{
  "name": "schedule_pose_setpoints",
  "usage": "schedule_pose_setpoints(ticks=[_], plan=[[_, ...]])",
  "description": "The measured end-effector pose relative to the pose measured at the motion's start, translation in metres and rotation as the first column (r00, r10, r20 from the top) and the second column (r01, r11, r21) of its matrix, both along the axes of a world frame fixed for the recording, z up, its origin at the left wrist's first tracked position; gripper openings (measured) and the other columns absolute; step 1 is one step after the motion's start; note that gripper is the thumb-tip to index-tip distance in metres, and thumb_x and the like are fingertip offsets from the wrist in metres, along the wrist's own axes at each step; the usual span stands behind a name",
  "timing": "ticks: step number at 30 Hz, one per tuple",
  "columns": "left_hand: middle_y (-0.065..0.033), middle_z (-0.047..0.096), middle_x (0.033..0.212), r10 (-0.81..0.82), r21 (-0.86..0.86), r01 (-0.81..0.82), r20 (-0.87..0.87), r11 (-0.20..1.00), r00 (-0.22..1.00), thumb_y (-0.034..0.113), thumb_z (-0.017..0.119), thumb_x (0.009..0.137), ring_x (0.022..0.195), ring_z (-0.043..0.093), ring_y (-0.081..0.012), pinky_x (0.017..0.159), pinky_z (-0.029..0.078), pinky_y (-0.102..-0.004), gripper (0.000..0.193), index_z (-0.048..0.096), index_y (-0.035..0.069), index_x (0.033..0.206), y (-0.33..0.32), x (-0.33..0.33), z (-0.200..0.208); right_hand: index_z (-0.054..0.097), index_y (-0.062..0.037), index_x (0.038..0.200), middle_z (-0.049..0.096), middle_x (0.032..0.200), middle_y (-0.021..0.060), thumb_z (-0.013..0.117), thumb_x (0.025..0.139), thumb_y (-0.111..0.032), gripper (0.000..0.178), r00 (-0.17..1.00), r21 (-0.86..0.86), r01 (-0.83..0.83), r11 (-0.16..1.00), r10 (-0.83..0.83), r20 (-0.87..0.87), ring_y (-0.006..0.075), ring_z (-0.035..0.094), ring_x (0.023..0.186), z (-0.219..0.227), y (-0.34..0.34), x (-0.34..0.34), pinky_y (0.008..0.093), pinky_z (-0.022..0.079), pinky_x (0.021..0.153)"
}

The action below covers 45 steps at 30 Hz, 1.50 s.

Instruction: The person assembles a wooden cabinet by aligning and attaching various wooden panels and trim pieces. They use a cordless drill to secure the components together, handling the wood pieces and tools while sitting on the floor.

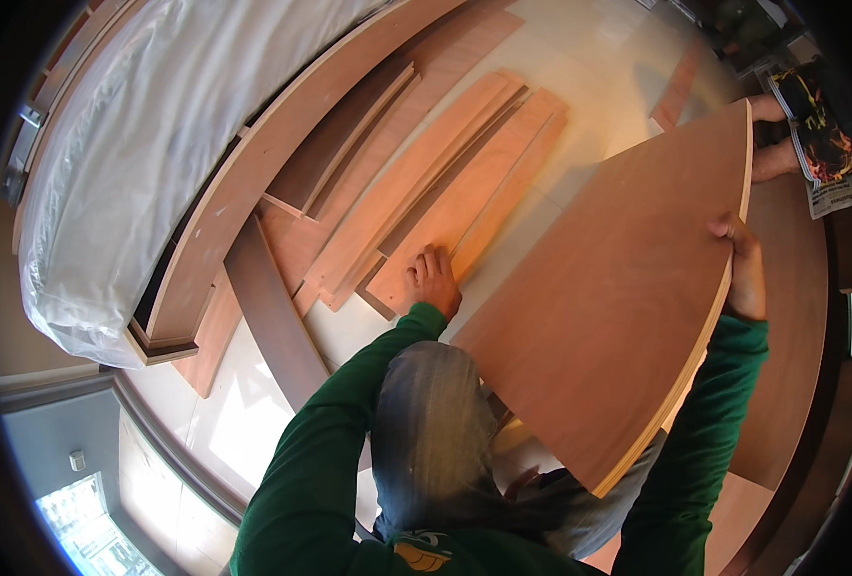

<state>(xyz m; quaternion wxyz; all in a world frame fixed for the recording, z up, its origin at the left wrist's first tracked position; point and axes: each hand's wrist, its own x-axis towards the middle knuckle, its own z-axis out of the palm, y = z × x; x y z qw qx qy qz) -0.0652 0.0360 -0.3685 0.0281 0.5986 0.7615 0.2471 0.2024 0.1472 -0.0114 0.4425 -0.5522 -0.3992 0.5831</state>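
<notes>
A large reddish-brown wooden panel stands tilted in front of me, its pale cut edge toward the right. My right hand is closed around that edge, the thumb lying over the panel's face. Further left, my left hand rests on the near end of a long wooden board, fingers bent and slightly apart, holding nothing visible. A second long board lies alongside it, with a gap between them. The panel's lower corner is by my knees, and it hides part of the floor behind it.
A long wooden frame with a plastic-wrapped mattress fills the left side. A dark narrow plank lies between it and me. Another large panel is on the right. At the upper right, another person's legs show beside the panel.
</notes>
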Motion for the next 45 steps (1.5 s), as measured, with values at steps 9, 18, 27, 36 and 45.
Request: schedule_pose_setpoints(ticks=[9,18,27,36,45], plan=[[-0.0195,0.045,0.132,-0.183,-0.098,0.198,0.141,0.975,0.973,0.027,0.069,0.079,0.118,0.045,-0.0381,0.094,0.037,-0.0517,0.064,0.049,0.004,0.136,0.001,0.021,-0.006,0.056,-0.0069,0.086,0.057,0.087,0.0047,0.059,0.082,-0.020,0.014,1.000,0.028,0.009,1.000,-0.009,-0.009,0.0158,0.056,0.077,-0.001,0.001,-0.009,0.0276,0.047,0.070],[-0.0246,0.031,0.145,0.139,-0.264,-0.146,-0.048,0.953,0.989,0.044,0.086,0.065,0.132,0.033,-0.0411,0.110,0.022,-0.0625,0.116,0.020,0.001,0.151,0.014,-0.029,0.010,0.055,-0.0073,0.086,0.056,0.085,0.0038,0.058,0.084,-0.023,0.016,1.000,0.018,0.008,1.000,-0.008,0.023,0.0144,0.055,0.075,0.006,-0.002,-0.019,0.0275,0.047,0.070],[-0.0220,0.040,0.135,0.298,-0.346,-0.287,-0.021,0.893,0.954,0.047,0.086,0.063,0.124,0.039,-0.0382,0.105,0.027,-0.0537,0.106,0.034,0.000,0.143,-0.050,-0.044,0.003,0.054,-0.0074,0.083,0.054,0.082,0.0029,0.057,0.085,-0.022,0.015,1.000,0.029,-0.003,1.000,0.003,0.012,0.0133,0.055,0.075,0.000,0.000,-0.017,0.0271,0.046,0.068],[-0.0248,0.039,0.137,0.201,0.068,-0.197,-0.067,0.978,0.977,0.051,0.083,0.064,0.127,0.037,-0.0436,0.103,0.027,-0.0586,0.100,0.040,0.003,0.140,-0.035,-0.091,0.050,0.055,-0.0045,0.101,0.055,0.090,0.0049,0.056,0.084,-0.020,0.023,0.998,0.039,-0.038,0.999,0.036,0.043,0.0141,0.056,0.079,0.001,0.004,-0.010,0.0270,0.048,0.072],[-0.0198,0.051,0.129,0.289,-0.311,-0.286,-0.035,0.907,0.957,0.052,0.089,0.057,0.125,0.044,-0.0400,0.104,0.035,-0.0535,0.101,0.049,0.004,0.137,0.061,-0.148,0.030,0.052,-0.0033,0.106,0.053,0.090,0.0034,0.053,0.083,-0.013,0.025,0.995,0.113,-0.089,0.990,0.083,0.056,0.0138,0.055,0.079,0.004,0.011,-0.022,0.0273,0.048,0.071]])
